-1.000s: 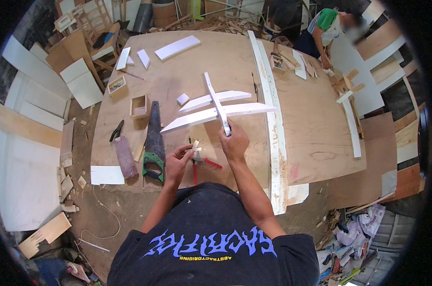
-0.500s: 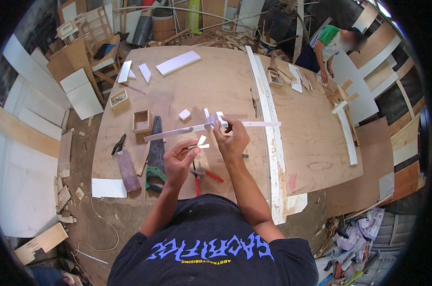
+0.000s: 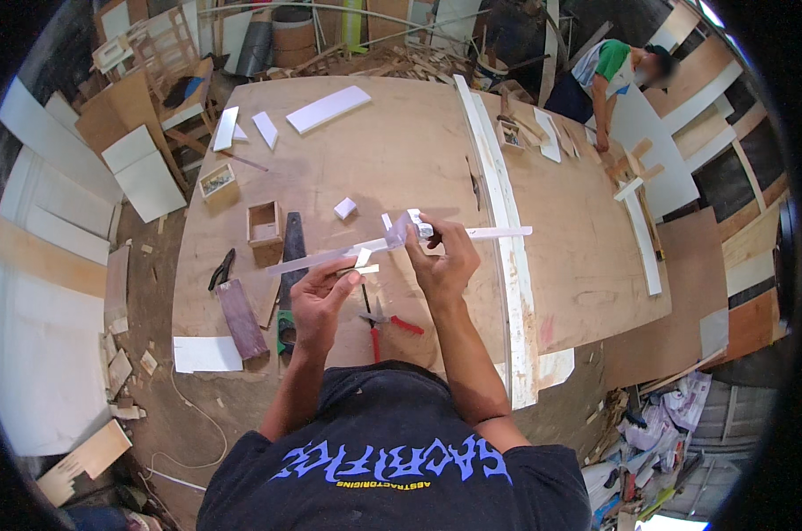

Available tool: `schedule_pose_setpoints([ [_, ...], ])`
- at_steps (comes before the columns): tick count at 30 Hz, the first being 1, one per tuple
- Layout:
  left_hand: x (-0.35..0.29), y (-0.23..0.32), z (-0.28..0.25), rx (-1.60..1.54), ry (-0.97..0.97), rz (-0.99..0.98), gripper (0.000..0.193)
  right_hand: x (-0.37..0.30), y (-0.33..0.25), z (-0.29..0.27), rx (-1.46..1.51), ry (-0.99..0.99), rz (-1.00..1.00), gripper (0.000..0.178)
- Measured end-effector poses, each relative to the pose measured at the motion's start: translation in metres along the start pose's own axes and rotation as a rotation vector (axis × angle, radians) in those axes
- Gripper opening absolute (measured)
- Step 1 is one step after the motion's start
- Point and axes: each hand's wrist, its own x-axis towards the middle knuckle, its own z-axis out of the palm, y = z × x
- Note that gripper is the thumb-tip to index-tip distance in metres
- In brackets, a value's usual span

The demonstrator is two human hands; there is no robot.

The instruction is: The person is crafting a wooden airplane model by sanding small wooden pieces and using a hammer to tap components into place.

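My right hand (image 3: pixel 443 261) is closed on a small white block (image 3: pixel 408 223) set against a long, thin white strip (image 3: pixel 498 233). The strip lies crosswise, its left end reaching past my left hand. My left hand (image 3: pixel 320 299) pinches small, thin pale slips (image 3: pixel 364 267) between thumb and fingers, close to the strip. Below, on the wooden table (image 3: pixel 401 159), lie pliers with red handles (image 3: pixel 406 326). A handsaw (image 3: pixel 292 252) with a green handle is partly hidden by my left hand. Farther off sits a small white block (image 3: pixel 345 208).
An open wooden box (image 3: pixel 265 221), black-handled pliers (image 3: pixel 222 270) and a worn purplish block (image 3: pixel 242 319) lie on the left. A long white board (image 3: pixel 498 221) crosses the table at right. White offcuts (image 3: pixel 328 109) lie at the far side. Another person (image 3: pixel 600 80) leans in at the far right.
My left hand has moved slightly left and up, bringing the slips against the strip in view. My right hand has shifted slightly right with the block. The other person's arm has moved.
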Motion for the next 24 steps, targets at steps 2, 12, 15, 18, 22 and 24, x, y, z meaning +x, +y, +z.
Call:
schedule_pose_setpoints([
  [2,0.003,0.003,0.001,0.021,-0.045,-0.035,0.029,-0.002,-0.005,-0.001,0.024,-0.034,0.028,0.033],
  [12,0.023,0.027,0.044,0.013,-0.144,-0.074,0.022,-0.013,-0.005,-0.005,0.211,-0.094,0.082,0.041],
  [15,0.033,0.029,0.054,0.032,-0.172,-0.095,0.023,-0.013,-0.004,-0.007,0.262,-0.121,0.097,0.043],
  [18,0.043,0.025,0.052,0.072,-0.201,-0.127,0.024,-0.016,-0.001,-0.004,0.299,-0.167,0.134,0.045],
  [22,0.052,0.017,0.054,0.029,-0.166,-0.153,0.027,-0.009,0.0,-0.005,0.298,-0.194,0.138,0.044],
  [24,0.055,0.016,0.057,0.016,-0.168,-0.133,0.026,-0.005,0.001,-0.003,0.346,-0.188,0.136,0.045],
])
